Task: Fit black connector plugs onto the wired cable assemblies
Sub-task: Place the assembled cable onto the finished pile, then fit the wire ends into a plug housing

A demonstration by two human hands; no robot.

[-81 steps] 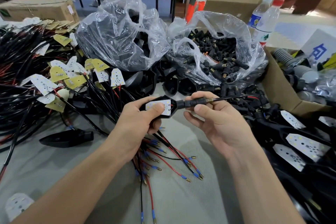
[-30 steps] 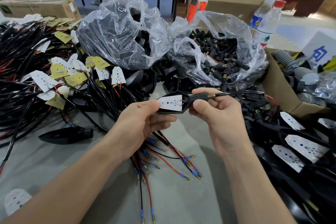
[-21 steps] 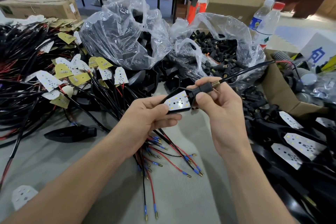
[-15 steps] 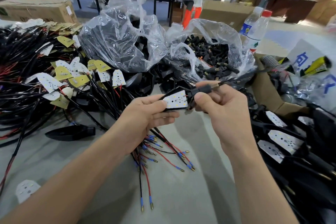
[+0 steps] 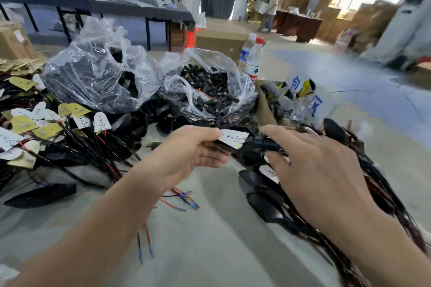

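Left hand [image 5: 193,150] pinches the cable assembly [image 5: 234,138] by its white LED board. Right hand [image 5: 314,170], at its three o'clock, pinches the black connector plug [image 5: 265,144] — bagged plugs [image 5: 210,91] lie at twelve o'clock.

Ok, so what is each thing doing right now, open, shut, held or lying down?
left hand: pinches the LED board
LED board: held up, LED side showing
black connector plug: gripped beside the LED board
right hand: grips the black connector plug
plastic bag: open, full of plugs
water bottle: upright, red cap on
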